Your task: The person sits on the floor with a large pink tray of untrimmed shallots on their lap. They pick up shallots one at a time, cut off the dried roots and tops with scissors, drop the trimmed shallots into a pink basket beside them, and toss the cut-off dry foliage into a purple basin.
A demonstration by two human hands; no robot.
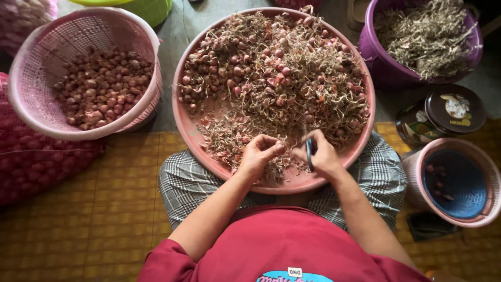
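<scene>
Head view, left hand: the left hand is curled narrow over the near rim of the tray, fingertips pinched together on a small shallot that is mostly hidden by the fingers.
Head view, right hand: the right hand is closed around a small dark-handled blade, its tip pointing toward the left hand; the two hands almost touch.
Tray: a wide round pink tray rests on the person's lap, over checked cloth, heaped with shallots mixed with dry stems and papery skins; the pile is thickest on the far and right side, thin near the hands.
Pink basket: a mesh basket at the upper left, just beside the tray, about a third full of trimmed shallots.
Purple tub: at the upper right, a purple tub filled with dry grey-green stems.
Tin: a round dark tin with a pale picture on its lid, lying below the purple tub; the print is too small to tell.
Small basket: a pink mesh basket with a blue liner at the right, a few shallots at its bottom.
Red net sack: a red net sack at the left edge, under the pink basket.
Floor: a yellow woven mat.
</scene>
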